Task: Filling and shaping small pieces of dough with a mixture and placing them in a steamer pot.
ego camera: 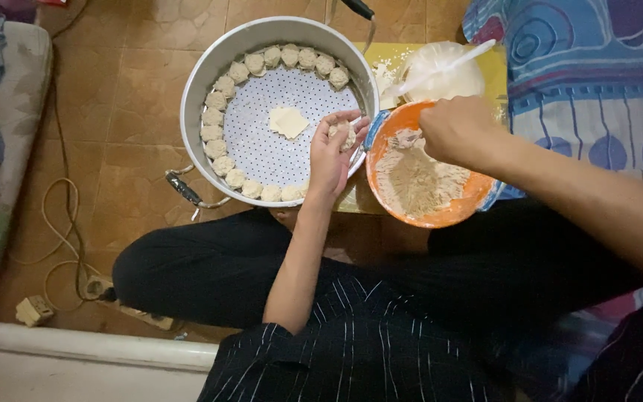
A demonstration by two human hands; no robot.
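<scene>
Dumpling wrapper (344, 134) with filling sits cupped in the left hand (333, 155), fingers curled around it, over the right rim of the metal steamer pot (204, 71). Finished dumplings (221, 112) line the pot's perforated tray along its edge, leaving the middle open except for one flat wrapper (288, 121). Just beside it, the right hand (457, 130) is closed on a white utensil (440, 68) over the orange bowl (455, 212) of filling. Crossed legs crowd the near side; tiled floor (135, 119) lies open at left.
</scene>
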